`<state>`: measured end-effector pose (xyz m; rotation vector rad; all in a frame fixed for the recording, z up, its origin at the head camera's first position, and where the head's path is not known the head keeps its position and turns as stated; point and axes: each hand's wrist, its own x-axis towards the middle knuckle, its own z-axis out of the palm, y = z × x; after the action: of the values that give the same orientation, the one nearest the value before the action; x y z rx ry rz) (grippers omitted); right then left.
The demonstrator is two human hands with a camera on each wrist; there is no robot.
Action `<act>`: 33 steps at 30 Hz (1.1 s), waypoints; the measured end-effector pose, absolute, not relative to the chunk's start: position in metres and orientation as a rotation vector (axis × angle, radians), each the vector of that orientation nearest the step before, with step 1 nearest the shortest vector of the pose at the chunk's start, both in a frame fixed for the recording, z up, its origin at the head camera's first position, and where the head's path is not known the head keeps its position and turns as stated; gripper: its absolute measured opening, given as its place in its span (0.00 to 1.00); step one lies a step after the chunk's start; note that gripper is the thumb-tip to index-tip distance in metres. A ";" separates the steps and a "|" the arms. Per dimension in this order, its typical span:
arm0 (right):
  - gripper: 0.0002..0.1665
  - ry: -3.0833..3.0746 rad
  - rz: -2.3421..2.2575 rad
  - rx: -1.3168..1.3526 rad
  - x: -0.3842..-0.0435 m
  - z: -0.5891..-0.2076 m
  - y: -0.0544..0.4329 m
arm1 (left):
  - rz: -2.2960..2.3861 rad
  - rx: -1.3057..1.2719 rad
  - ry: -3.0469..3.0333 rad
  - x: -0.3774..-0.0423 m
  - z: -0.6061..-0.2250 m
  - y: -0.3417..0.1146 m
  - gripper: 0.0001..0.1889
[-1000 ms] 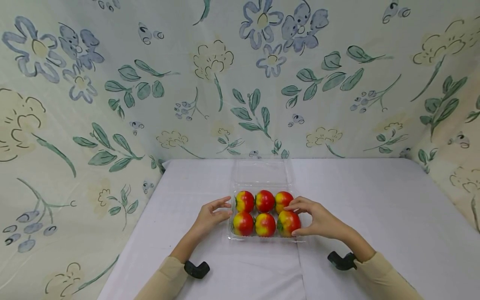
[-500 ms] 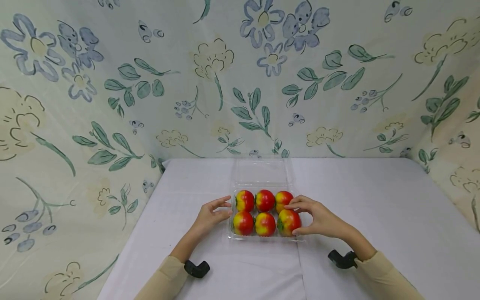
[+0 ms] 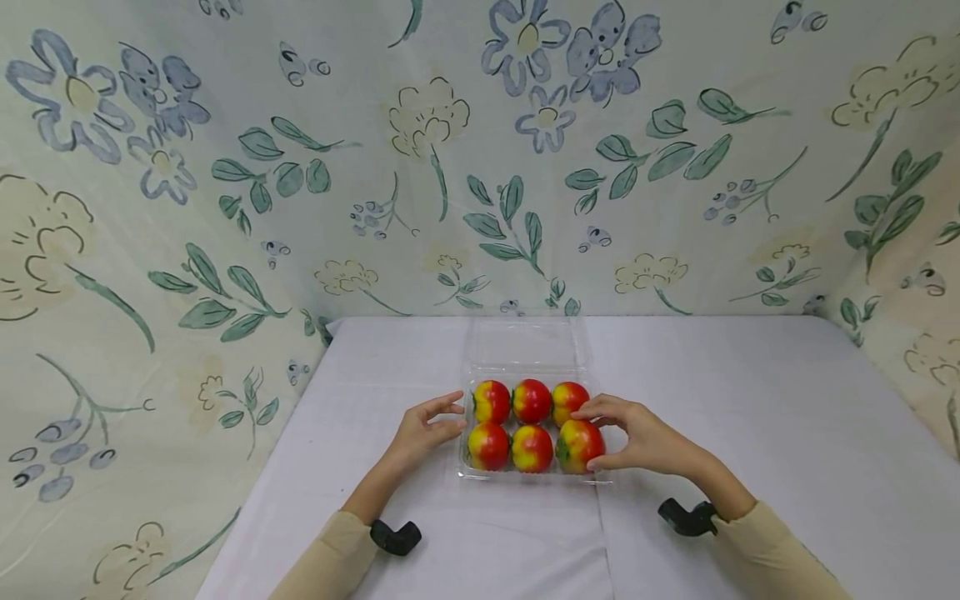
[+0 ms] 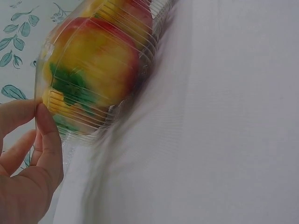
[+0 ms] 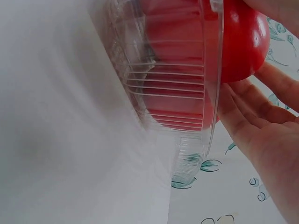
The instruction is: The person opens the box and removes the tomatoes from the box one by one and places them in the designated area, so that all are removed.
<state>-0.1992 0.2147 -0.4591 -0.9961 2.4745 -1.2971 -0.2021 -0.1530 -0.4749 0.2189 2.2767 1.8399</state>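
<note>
L hand (image 3: 423, 435) pinching clr box (image 3: 510, 477) @ 9 o'c | R hand (image 3: 652, 442) gripping near fruit (image 3: 577, 450), 4 o'c, part-hiding far fruit (image 3: 567, 400), 2 o'c | lid (image 3: 525, 343) open, 12 o'c

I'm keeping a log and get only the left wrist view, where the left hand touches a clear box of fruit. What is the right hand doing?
Observer: The right hand holds the red-and-yellow fruit at the near right corner, thumb on the near side.
Operator: Mine shows only part of the contents. How many fruits altogether?
Observer: Six, counting that one, in two rows of three in the clear box.
Operator: And the lid?
Observer: The clear lid is open, on the side away from the person.
</note>
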 end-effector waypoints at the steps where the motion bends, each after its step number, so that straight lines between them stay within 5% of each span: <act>1: 0.35 2.476 -1.296 -0.995 -0.199 -0.459 0.215 | 1.840 0.217 2.275 -0.202 -0.475 -0.153 0.27; 33: 0.33 2.399 -1.653 -0.924 -0.206 -0.461 0.232 | 1.867 0.211 2.243 -0.203 -0.475 -0.154 0.27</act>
<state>-0.2062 0.2323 -0.4611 -0.9243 2.3988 -1.6529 -0.2027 -0.1539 -0.4749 0.2111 2.2428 1.8666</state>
